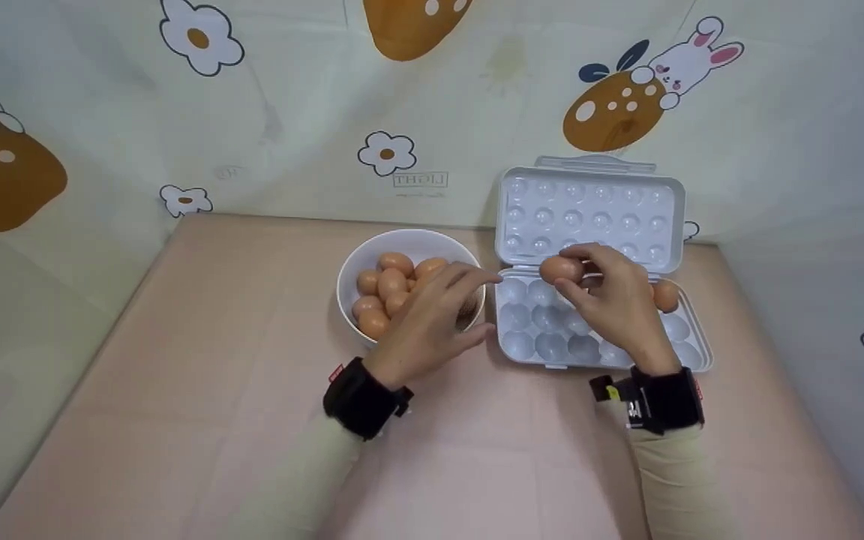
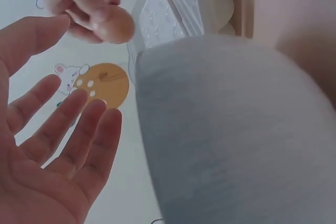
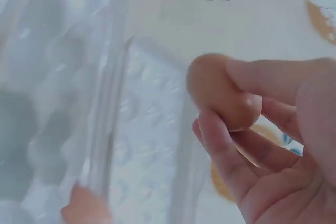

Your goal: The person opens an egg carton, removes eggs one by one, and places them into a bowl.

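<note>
My right hand pinches a brown egg between thumb and fingers, above the open egg carton. In the right wrist view the egg lies across the fingertips, with the carton's lid behind it. Another brown egg sits at the right end of the carton's back row. My left hand, fingers spread and loosely bent, is over the right side of a white bowl holding several brown eggs. Nothing is in that palm in the left wrist view, where the bowl's wall fills the right side.
Behind the carton its dimpled lid stands upright, leaning back near the patterned curtain. The curtain also closes off both sides of the table. Bowl and carton stand side by side, with a narrow gap between them.
</note>
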Available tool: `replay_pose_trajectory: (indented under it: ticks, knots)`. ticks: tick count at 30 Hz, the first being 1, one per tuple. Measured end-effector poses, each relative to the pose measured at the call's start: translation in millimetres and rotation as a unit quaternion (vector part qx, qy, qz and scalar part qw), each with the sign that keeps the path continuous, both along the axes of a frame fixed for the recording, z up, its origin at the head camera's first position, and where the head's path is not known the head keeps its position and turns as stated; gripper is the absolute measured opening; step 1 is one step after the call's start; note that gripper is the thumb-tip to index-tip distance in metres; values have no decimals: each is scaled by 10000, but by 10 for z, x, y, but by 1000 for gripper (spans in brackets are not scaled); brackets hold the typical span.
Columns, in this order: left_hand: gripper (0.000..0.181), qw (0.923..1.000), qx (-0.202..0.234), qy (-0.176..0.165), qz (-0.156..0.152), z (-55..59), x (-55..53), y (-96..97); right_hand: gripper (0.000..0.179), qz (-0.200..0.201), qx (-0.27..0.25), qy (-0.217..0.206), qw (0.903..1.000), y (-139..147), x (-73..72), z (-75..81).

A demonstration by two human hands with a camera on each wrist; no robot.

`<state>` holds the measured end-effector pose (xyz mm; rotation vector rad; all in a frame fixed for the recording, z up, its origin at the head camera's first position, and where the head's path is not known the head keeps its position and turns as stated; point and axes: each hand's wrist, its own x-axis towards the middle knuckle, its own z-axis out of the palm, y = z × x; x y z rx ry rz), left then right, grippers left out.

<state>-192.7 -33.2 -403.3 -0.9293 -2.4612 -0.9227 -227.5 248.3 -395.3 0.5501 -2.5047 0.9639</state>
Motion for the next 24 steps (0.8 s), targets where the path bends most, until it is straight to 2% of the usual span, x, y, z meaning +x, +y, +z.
replay_pose_trajectory:
  ticks: [4, 8, 17, 24]
  knots:
    - [53, 9994, 331, 46, 116, 45, -20, -53, 37, 569, -536, -273, 9966, -176, 160, 150]
    - [52, 9989, 395, 209, 135, 71, -26, -79, 37, 1035, -895, -647, 9885, -337, 273, 210]
    - [48, 9986, 479, 224, 27, 90, -12, -61, 38, 1464, -1362, -1195, 9725, -531, 359, 189]
    - [45, 9983, 461, 361, -7, 97, -1, -50, 37, 1549, -1540, -1387, 9659, -617, 395, 181]
